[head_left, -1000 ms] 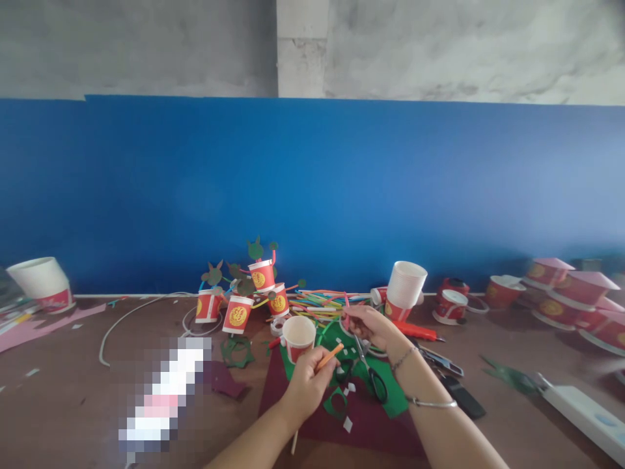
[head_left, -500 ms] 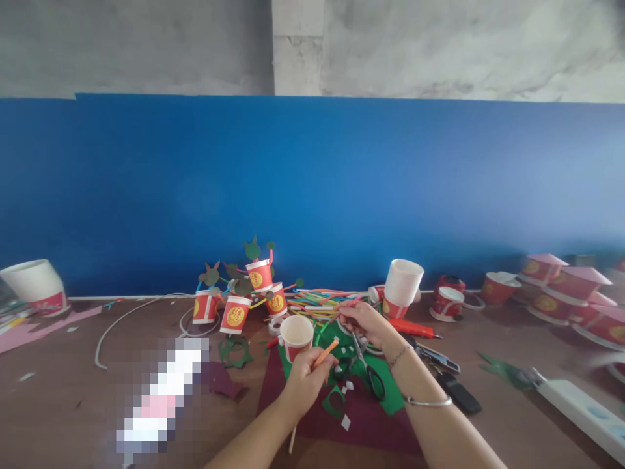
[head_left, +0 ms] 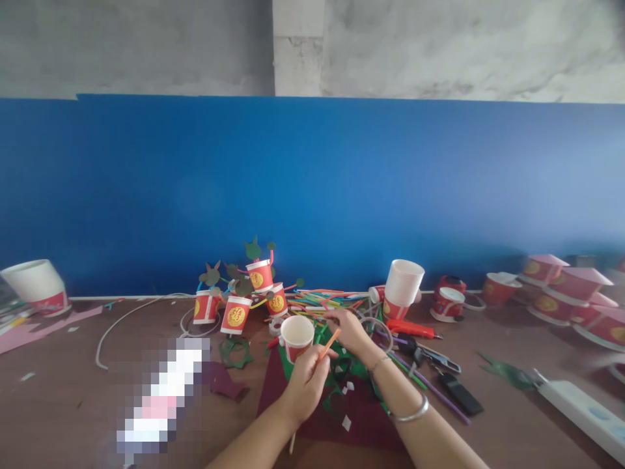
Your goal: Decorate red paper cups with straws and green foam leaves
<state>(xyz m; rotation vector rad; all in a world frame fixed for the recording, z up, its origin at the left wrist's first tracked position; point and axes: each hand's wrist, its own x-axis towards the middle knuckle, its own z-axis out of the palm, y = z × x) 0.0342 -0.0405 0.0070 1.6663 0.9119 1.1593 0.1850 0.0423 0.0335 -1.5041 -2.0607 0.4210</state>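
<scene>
Two hands over the clutter, one orange straw (head_left: 331, 342) in the left.
Left hand (head_left: 307, 381) has it pinched between thumb and fingers, top end angled up-right, near the upright open cup (head_left: 297, 331). Right hand (head_left: 347, 331) is at the near edge of the straw pile (head_left: 317, 301), fingers drawn together; can't tell if they grip anything. Under both: maroon sheet (head_left: 364, 420), green paper and white bits on top. Right side: white cup stack (head_left: 404, 283), red tool (head_left: 411, 329) just in front, purple straw (head_left: 446, 400) beside a black fob (head_left: 460, 393). Left: clustered cup figures (head_left: 237, 316). Far right: power strip (head_left: 586, 415). Blue panel (head_left: 312, 169) behind.
</scene>
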